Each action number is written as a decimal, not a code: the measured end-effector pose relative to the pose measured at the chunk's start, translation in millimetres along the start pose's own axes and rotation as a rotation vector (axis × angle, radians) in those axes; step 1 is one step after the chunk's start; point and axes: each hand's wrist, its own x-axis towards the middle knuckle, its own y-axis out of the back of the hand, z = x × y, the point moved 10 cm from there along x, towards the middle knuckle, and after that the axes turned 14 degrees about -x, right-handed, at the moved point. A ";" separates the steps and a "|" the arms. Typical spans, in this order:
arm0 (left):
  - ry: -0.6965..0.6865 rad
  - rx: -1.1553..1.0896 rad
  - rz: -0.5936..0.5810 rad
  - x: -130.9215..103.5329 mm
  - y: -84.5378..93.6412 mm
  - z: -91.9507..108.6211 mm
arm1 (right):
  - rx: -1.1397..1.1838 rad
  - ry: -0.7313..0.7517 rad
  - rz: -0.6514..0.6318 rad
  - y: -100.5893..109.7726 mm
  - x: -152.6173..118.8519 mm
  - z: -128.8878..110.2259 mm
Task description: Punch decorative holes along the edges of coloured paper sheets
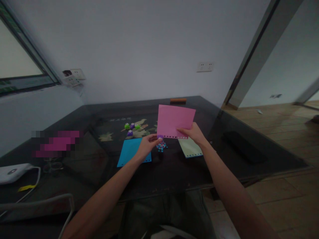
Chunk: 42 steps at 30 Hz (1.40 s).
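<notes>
A pink sheet of paper [174, 119] is held up above the table, with a row of small holes along its lower edge. My right hand [190, 132] is closed on its lower right part, thumb across the front. My left hand [149, 143] pinches a small purple paper punch [160, 136] at the sheet's lower left corner. Just below lies a little heap of blue, pink and white paper bits [161, 146]. On the table to the left is a blue sheet [131, 151] with edge holes. To the right, a pale green sheet [190, 148], also holed, lies partly behind my right arm.
Several green and purple punches with eyes [132, 126] stand behind the blue sheet on the black table [159, 179]. A brown bar [178, 100] lies at the far edge, a dark case [244, 147] on the right. A white device [15, 173] with a cable is at left.
</notes>
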 end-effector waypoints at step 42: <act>-0.379 0.832 -0.239 -5.3 -10.2 12.2 | -0.047 -0.003 0.045 7.5 4.2 9.6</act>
